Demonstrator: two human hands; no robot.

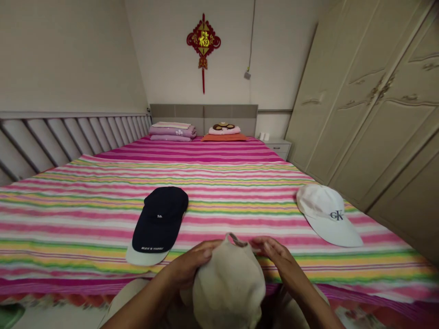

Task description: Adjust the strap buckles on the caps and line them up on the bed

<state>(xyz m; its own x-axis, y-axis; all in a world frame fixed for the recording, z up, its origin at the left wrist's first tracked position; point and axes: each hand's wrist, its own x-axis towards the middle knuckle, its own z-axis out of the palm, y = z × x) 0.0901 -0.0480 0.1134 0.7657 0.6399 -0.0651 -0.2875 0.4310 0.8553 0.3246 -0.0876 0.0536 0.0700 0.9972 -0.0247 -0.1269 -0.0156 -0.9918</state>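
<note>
My left hand (190,264) and my right hand (273,254) hold a beige cloth cap (229,288) up close to me, just above the near edge of the bed. The left hand's fingers lie over the cap's crown, and the right hand's fingertips pinch its rim by the strap opening. Ahead and to the left, a navy baseball cap (160,218) lies on the striped bedspread (219,201), with a pale brim (147,257) showing beneath it. To the right lies a white cap (324,214) with dark "CK" lettering. Neither hand touches these two.
Folded lilac bedding (172,132) and a folded pink item on an orange pillow (223,135) lie at the headboard (204,114). A padded slatted panel (58,141) runs along the left side, a cream wardrobe (363,100) along the right.
</note>
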